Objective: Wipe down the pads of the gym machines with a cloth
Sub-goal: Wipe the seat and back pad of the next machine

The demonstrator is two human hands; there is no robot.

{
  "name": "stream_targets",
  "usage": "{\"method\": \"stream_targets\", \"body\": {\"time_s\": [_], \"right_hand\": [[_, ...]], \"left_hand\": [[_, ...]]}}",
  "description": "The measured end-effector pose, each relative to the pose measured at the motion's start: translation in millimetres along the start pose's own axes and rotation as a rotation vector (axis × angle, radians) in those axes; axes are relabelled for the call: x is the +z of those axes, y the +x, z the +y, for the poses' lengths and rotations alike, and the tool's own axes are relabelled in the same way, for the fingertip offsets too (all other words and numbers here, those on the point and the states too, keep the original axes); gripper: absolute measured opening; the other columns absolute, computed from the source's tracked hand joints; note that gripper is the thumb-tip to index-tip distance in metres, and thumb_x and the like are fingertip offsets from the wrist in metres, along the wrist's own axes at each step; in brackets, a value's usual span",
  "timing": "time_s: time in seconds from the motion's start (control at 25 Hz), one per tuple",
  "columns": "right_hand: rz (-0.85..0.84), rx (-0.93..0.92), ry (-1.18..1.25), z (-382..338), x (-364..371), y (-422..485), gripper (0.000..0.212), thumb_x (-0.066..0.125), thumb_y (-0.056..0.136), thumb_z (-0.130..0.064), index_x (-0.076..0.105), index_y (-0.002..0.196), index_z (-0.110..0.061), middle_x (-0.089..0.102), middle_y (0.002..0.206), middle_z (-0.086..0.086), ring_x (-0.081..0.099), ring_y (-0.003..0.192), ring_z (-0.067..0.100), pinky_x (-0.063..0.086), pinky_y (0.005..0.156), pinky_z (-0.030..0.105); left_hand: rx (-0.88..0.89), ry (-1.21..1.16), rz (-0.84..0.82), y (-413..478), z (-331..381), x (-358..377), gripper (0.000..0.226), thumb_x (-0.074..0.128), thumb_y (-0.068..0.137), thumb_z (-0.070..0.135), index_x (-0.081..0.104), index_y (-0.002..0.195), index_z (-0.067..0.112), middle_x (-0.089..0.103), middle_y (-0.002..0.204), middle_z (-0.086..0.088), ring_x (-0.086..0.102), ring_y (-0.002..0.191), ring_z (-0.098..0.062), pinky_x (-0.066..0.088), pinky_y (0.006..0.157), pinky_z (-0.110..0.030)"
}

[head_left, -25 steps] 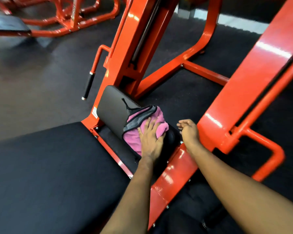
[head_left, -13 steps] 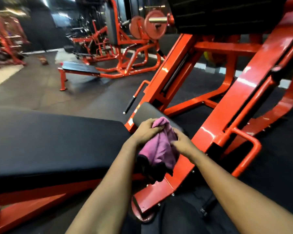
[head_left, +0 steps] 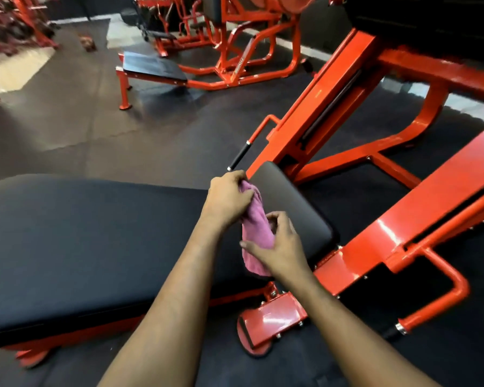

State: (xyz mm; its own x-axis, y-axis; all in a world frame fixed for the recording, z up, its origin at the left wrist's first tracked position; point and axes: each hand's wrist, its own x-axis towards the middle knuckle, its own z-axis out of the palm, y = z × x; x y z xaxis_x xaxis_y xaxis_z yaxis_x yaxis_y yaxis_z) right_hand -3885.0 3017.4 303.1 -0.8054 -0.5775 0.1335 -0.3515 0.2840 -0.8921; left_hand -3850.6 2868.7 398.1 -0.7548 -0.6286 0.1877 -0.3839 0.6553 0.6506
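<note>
The left hand [head_left: 229, 196] grips the top of the one pink cloth [head_left: 254, 229]. The right hand [head_left: 281, 248] pinches it lower down, fingers curled. There are two pads. The small grey pad [head_left: 294, 208] has its edge just past the cloth, and the big black pad [head_left: 95, 241] lies left of the hands. An orange bar [head_left: 419, 216] runs on their right. Open dark floor [head_left: 118, 135] lies beyond.

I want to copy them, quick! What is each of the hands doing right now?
Left hand: closed, gripping the top of the pink cloth.
Right hand: closed, holding the same cloth lower down.
</note>
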Motion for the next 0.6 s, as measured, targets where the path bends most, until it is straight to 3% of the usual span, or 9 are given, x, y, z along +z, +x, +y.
{"method": "stream_targets", "body": {"time_s": [0.08, 0.16, 0.28, 0.4, 0.48, 0.52, 0.6], "right_hand": [[-0.022, -0.01, -0.082, -53, -25, 8, 0.035, 0.077, 0.064, -0.036, 0.058, 0.091, -0.023, 0.067, 0.085, -0.007, 0.062, 0.078, 0.018, 0.052, 0.071, 0.039], [-0.081, 0.013, -0.141, -118, -56, 22, 0.022, 0.072, 0.063, -0.032, 0.059, 0.077, -0.021, 0.065, 0.069, -0.005, 0.061, 0.067, 0.02, 0.052, 0.065, 0.04], [-0.207, -0.002, -0.185, -223, -104, 39, 0.027, 0.085, 0.069, -0.022, 0.059, 0.072, -0.022, 0.062, 0.064, -0.008, 0.056, 0.063, 0.014, 0.042, 0.058, 0.023], [-0.355, -0.041, -0.157, -319, -142, 54, 0.032, 0.092, 0.069, -0.021, 0.061, 0.073, -0.019, 0.06, 0.065, -0.009, 0.048, 0.06, 0.005, 0.036, 0.055, 0.018], [-0.475, -0.074, -0.199, -367, -153, 71, 0.035, 0.094, 0.067, -0.025, 0.059, 0.07, -0.019, 0.059, 0.065, -0.008, 0.048, 0.061, 0.007, 0.036, 0.056, 0.024], [-0.541, -0.089, -0.231, -385, -153, 78, 0.036, 0.094, 0.067, -0.026, 0.058, 0.07, -0.02, 0.058, 0.066, -0.008, 0.049, 0.063, 0.008, 0.036, 0.058, 0.027], [-0.649, -0.154, -0.207, -421, -142, 89, 0.034, 0.093, 0.067, -0.025, 0.061, 0.076, -0.021, 0.061, 0.071, -0.01, 0.054, 0.069, 0.008, 0.04, 0.062, 0.026]], "left_hand": [[-0.092, -0.013, -0.065, 5, 25, -60, 0.038, 0.072, 0.083, 0.019, 0.043, 0.058, 0.019, 0.051, 0.054, 0.003, 0.054, 0.052, -0.018, 0.045, 0.047, -0.026], [-0.174, -0.12, -0.166, 5, 54, -137, 0.041, 0.083, 0.078, 0.031, 0.049, 0.061, 0.014, 0.054, 0.055, 0.003, 0.062, 0.05, -0.017, 0.049, 0.044, -0.02], [-0.182, -0.066, -0.318, -6, 96, -247, 0.055, 0.092, 0.063, 0.047, 0.052, 0.073, 0.011, 0.06, 0.064, -0.003, 0.06, 0.059, -0.018, 0.048, 0.052, -0.023], [-0.081, 0.104, -0.248, -21, 130, -328, 0.047, 0.086, 0.069, 0.031, 0.041, 0.069, 0.021, 0.05, 0.06, 0.005, 0.049, 0.066, -0.028, 0.042, 0.058, -0.033], [-0.038, 0.167, -0.116, -28, 144, -364, 0.023, 0.071, 0.073, 0.024, 0.048, 0.074, 0.025, 0.049, 0.07, 0.004, 0.054, 0.076, -0.036, 0.046, 0.065, -0.038], [-0.017, 0.176, -0.105, -32, 148, -378, 0.015, 0.068, 0.074, 0.021, 0.056, 0.08, 0.028, 0.048, 0.077, 0.003, 0.055, 0.081, -0.032, 0.046, 0.068, -0.037], [0.015, 0.151, -0.088, -35, 156, -409, 0.021, 0.067, 0.078, 0.012, 0.059, 0.085, 0.03, 0.048, 0.08, 0.005, 0.053, 0.081, -0.024, 0.04, 0.07, -0.032]]}}
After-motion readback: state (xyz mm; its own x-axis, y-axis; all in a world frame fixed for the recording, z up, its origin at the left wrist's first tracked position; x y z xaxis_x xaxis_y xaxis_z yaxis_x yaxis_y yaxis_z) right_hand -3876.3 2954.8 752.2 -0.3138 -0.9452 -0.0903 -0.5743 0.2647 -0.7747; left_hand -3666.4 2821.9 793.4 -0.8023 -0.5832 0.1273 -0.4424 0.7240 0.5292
